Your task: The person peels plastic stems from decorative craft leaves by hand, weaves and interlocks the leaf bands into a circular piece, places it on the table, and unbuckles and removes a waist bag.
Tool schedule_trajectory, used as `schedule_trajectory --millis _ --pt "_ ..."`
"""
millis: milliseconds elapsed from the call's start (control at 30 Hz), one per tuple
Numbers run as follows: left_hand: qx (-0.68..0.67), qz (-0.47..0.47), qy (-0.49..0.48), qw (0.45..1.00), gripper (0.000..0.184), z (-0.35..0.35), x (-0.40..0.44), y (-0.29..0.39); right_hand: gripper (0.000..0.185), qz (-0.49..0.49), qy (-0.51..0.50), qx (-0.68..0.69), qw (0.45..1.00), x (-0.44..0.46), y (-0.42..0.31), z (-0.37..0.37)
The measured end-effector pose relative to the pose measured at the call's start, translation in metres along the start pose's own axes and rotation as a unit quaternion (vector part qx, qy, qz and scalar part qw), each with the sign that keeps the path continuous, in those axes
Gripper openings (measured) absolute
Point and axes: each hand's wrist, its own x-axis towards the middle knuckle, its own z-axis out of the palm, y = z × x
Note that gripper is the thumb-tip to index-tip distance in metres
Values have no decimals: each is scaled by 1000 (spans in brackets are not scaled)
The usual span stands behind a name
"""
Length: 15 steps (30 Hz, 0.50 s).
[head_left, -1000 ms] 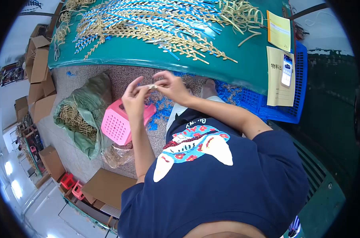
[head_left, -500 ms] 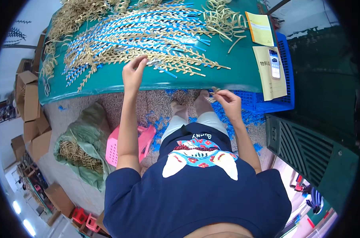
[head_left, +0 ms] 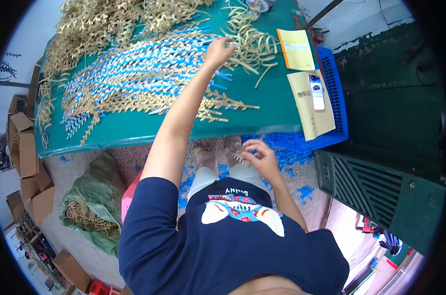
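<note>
Head camera: a green sack point(head_left: 102, 173) on the floor holds straw-coloured strips point(head_left: 91, 217); a blue plastic crate point(head_left: 339, 98) stands beside the tabletop point(head_left: 274, 101), its contents hidden. Right hand point(head_left: 263, 158), fingers pinched close, holds a short leafy strip point(head_left: 239, 157) below the table edge. Left hand point(head_left: 218, 52), loosely curled, is at the coiled pale strips point(head_left: 256, 51) beside leaf garlands point(head_left: 119, 73); whether it grips anything, I cannot tell

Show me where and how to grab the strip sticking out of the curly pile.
Probably pinch the strip by its near end, coming from the near side of the green table: that end lies in the open, while its far end meets the curly pile.
</note>
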Motion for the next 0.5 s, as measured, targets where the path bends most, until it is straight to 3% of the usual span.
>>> schedule_trajectory --millis 200,267,333,367,433,500 --pt "-37 -170 104 979 40 47 97 -28 12 59 -18 52 997 4 10 -22" --pt "-175 -205 34 962 37 68 138 -53 12 40 -15 25 999 9 17 -32" --pt "-266 -206 23 941 35 78 144 -61 12 61 -11 36 997 10 20 -44" --pt "-289 -185 57 937 36 63 148 -40 12 80 -8 45 996 15 16 -51" --pt "-236 -30 141 961 34 11 126 36 12 75 3 51 996 20 20 -66" --pt "-154 86 149 973 24 -3 116 48 12 79 2 68 995 29 18 -82"
